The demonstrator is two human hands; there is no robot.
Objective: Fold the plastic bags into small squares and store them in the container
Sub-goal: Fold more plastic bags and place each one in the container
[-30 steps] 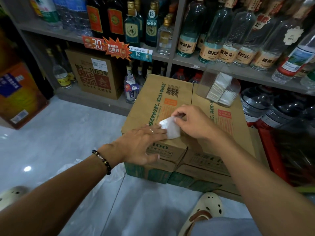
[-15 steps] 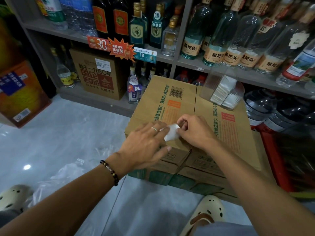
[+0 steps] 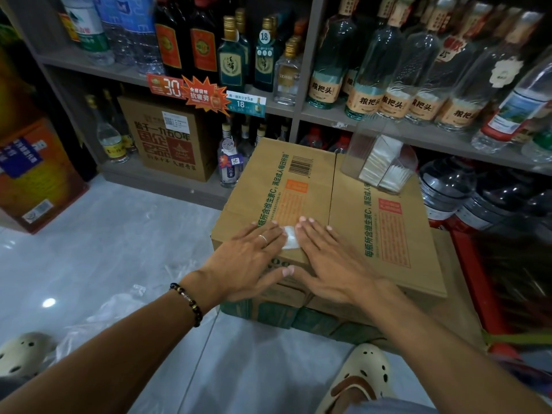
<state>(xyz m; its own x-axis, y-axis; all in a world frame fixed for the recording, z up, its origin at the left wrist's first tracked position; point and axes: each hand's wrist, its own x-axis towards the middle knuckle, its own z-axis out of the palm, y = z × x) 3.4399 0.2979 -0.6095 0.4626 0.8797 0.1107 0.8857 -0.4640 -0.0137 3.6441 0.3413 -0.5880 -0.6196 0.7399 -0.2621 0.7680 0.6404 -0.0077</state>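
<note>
**Pressure on the folded square**

Pressure is being applied by both hands to a small white folded bag (image 3: 289,241) lying on the cardboard box (image 3: 352,234), near its front edge. The left hand (image 3: 249,264) and the right hand (image 3: 327,259) lie flat with straight fingers; nothing is gripped, and the square shows only in the gap between them. The creases would best be set by firm, even pressing, with trapped air pushed out toward the edges so the square does not spring open. The clear container (image 3: 379,156) stands at the far right of the box top, holding 2 stacks of folded squares. How much of the bag lies under the fingers cannot be told. Loose plastic (image 3: 119,309) on the floor is hard to make out.
</note>
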